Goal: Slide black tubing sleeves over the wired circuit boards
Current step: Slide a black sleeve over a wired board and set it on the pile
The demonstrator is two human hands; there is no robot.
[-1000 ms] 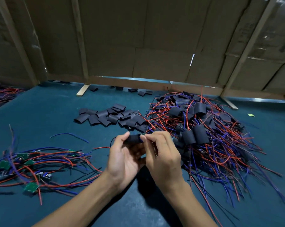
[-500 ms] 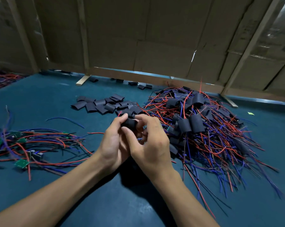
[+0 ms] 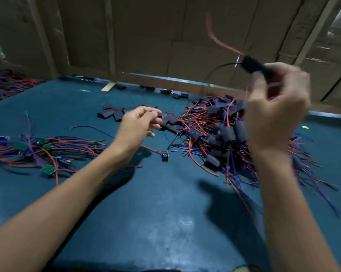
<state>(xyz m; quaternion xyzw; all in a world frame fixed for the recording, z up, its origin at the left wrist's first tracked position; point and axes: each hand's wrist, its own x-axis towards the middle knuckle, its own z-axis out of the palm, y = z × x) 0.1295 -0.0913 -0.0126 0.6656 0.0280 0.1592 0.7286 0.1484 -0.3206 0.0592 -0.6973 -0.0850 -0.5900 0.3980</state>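
Our right hand [image 3: 277, 107] pinches a sleeved board [image 3: 253, 64] aloft; our left hand [image 3: 138, 124] hangs loosely curled, empty, over the teal table [image 3: 155, 213], cardboard wall [image 3: 155, 36] behind.

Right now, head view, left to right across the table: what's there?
Bare green boards with red and blue wires → left hand, empty, in front of the loose black sleeves → heap of sleeved boards → right hand, raised, gripping a sleeved board with trailing wires.
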